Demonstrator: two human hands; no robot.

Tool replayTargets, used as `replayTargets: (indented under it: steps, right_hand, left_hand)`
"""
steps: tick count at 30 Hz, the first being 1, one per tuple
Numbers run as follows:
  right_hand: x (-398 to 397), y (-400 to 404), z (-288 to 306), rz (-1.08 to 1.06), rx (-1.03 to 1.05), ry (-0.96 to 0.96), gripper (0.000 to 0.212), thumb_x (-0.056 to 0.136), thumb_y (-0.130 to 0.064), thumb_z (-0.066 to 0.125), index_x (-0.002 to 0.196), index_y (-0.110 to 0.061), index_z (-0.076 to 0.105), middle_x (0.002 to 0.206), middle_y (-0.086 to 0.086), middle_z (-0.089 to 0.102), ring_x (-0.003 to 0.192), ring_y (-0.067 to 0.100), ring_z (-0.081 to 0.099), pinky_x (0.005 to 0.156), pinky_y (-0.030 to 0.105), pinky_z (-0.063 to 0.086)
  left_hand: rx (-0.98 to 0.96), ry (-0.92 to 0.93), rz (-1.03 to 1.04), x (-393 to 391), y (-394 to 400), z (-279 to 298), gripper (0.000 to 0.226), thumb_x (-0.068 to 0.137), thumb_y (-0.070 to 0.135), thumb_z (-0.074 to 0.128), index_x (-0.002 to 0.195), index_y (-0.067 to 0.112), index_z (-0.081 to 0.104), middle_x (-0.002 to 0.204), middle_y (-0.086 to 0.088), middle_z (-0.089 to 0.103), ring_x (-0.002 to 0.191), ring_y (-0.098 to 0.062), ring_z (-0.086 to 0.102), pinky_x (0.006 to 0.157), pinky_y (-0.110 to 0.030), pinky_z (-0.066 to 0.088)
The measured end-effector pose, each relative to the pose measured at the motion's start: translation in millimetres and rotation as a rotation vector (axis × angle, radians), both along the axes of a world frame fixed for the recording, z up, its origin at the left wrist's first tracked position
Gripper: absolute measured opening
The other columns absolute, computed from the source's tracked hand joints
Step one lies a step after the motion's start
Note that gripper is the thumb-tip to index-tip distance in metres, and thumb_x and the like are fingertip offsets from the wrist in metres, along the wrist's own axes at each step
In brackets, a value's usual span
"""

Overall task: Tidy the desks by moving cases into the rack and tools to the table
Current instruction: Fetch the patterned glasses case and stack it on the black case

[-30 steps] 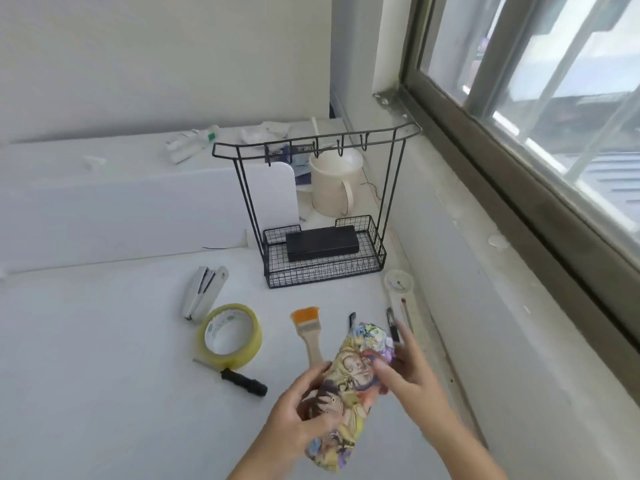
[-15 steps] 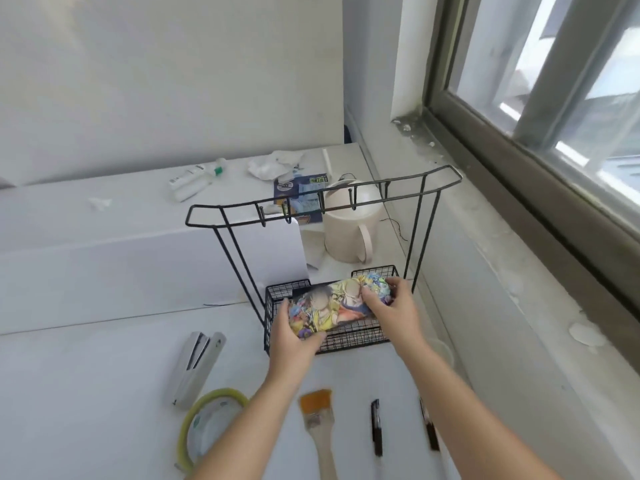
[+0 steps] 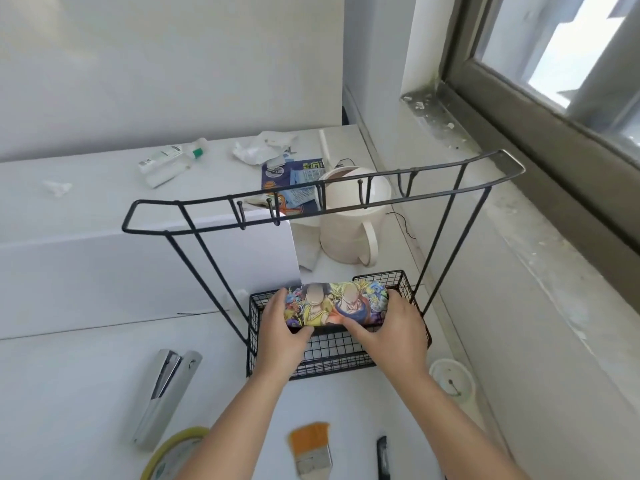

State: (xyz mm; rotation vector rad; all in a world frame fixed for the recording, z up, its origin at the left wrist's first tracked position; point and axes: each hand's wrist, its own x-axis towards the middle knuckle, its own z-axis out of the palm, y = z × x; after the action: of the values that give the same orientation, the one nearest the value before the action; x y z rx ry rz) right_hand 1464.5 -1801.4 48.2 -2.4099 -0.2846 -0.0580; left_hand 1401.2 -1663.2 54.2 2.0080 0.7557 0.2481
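A colourful cartoon-printed case [image 3: 337, 304] lies flat in the basket of the black wire rack [image 3: 332, 362], towards its back. My left hand [image 3: 282, 332] grips the case's left end and my right hand [image 3: 394, 329] grips its right end, both reaching over the basket's front wall. The black case seen earlier in the basket is hidden under the printed one. On the near desk lie a paintbrush [image 3: 310, 450] with orange bristles, a dark pen-like tool [image 3: 382, 457], a silver stapler [image 3: 162, 393] and a roll of yellow tape [image 3: 173, 455].
A cream jug [image 3: 349, 223] stands behind the rack. A white partition [image 3: 145, 271] separates the far desk, which holds tubes [image 3: 166, 162], crumpled paper [image 3: 259, 148] and a blue leaflet [image 3: 294, 181]. A small white lid [image 3: 450, 375] lies by the wall at right, below the window sill.
Both hands carried the printed case from above the near desk up into the rack's basket and turned it level. It now rests lower and further back, on top of the black case.
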Motion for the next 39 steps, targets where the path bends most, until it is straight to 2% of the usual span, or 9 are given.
replayTargets:
  steps: [5,9,13,18,23,27,33,36,39]
  right_hand:
    - [7,1,3,0.063,-0.075,0.118,0.076,0.070,-0.054,0.064,0.123,-0.004,0.041,0.117,0.013,0.060,0.106,0.026,0.054,0.077,0.036,0.050]
    - [13,1,12,0.128,-0.052,0.223,0.084,0.077,-0.050,0.058,0.139,-0.012,0.016,0.145,0.007,0.035,0.129,0.022,0.037,0.093,0.038,0.044]
    - [15,0,14,0.184,-0.101,0.270,0.084,0.080,-0.050,0.054,0.141,-0.016,0.007,0.151,0.006,0.021,0.134,0.023,0.029,0.098,0.043,0.041]
    - [11,2,12,0.148,-0.144,0.210,0.084,0.079,-0.053,0.053,0.140,-0.014,0.010,0.148,0.007,0.028,0.127,0.025,0.039,0.089,0.041,0.045]
    - [13,2,12,0.150,-0.124,0.232,0.083,0.079,-0.054,0.052,0.140,-0.016,0.009,0.147,0.006,0.029,0.126,0.025,0.040,0.086,0.041,0.045]
    - [11,2,12,0.160,-0.124,0.212,0.082,0.081,-0.050,0.053,0.140,-0.014,0.008,0.146,0.009,0.030,0.126,0.027,0.039,0.089,0.042,0.045]
    - [-8,-29,17,0.256,0.028,-0.052,0.049,0.080,-0.024,0.057,0.120,0.004,0.047,0.128,0.024,0.049,0.123,0.031,0.041,0.106,0.031,0.030]
    - [-36,-65,15,0.207,0.096,-0.072,0.045,0.079,-0.027,0.049,0.108,0.007,0.055,0.111,0.026,0.060,0.108,0.023,0.049,0.095,0.021,0.032]
    - [-79,-105,11,0.123,0.167,-0.023,0.042,0.078,-0.026,0.047,0.103,0.006,0.057,0.101,0.021,0.062,0.094,0.016,0.051,0.086,0.028,0.042]
  left_hand:
    - [0.008,0.021,0.026,-1,-2,0,0.071,0.073,0.004,0.068,0.134,0.007,0.032,0.138,-0.016,0.037,0.125,-0.026,0.041,0.107,-0.037,0.035]
    - [0.043,0.019,0.053,-3,-4,2,0.065,0.073,0.004,0.068,0.130,0.005,0.037,0.134,-0.017,0.040,0.122,-0.027,0.041,0.102,-0.028,0.031]
    - [0.067,0.024,0.047,-4,-4,3,0.064,0.074,0.002,0.066,0.130,0.005,0.037,0.134,-0.019,0.040,0.124,-0.027,0.039,0.102,-0.027,0.029]
    - [0.117,0.020,0.024,-1,-4,1,0.061,0.077,0.001,0.063,0.131,0.004,0.036,0.137,-0.018,0.039,0.127,-0.026,0.036,0.105,-0.029,0.029]
    - [0.120,0.003,0.011,-1,-5,0,0.060,0.079,0.001,0.061,0.132,0.003,0.034,0.139,-0.016,0.037,0.119,-0.019,0.042,0.095,-0.013,0.027]
    - [0.165,0.043,0.003,0,-3,-2,0.061,0.075,0.003,0.064,0.129,0.000,0.036,0.134,-0.020,0.042,0.125,-0.031,0.039,0.108,-0.042,0.035]
    - [0.262,0.056,-0.017,-13,-18,14,0.062,0.076,0.011,0.063,0.130,-0.002,0.034,0.138,-0.025,0.036,0.130,-0.035,0.030,0.112,-0.042,0.027]
    - [0.283,-0.046,-0.041,-42,-37,22,0.052,0.078,0.006,0.061,0.124,-0.006,0.040,0.135,-0.028,0.040,0.130,-0.037,0.033,0.111,-0.037,0.024]
    - [0.184,-0.090,-0.078,-88,-66,18,0.050,0.078,0.018,0.053,0.122,-0.005,0.044,0.129,-0.024,0.046,0.124,-0.035,0.041,0.104,-0.025,0.027]
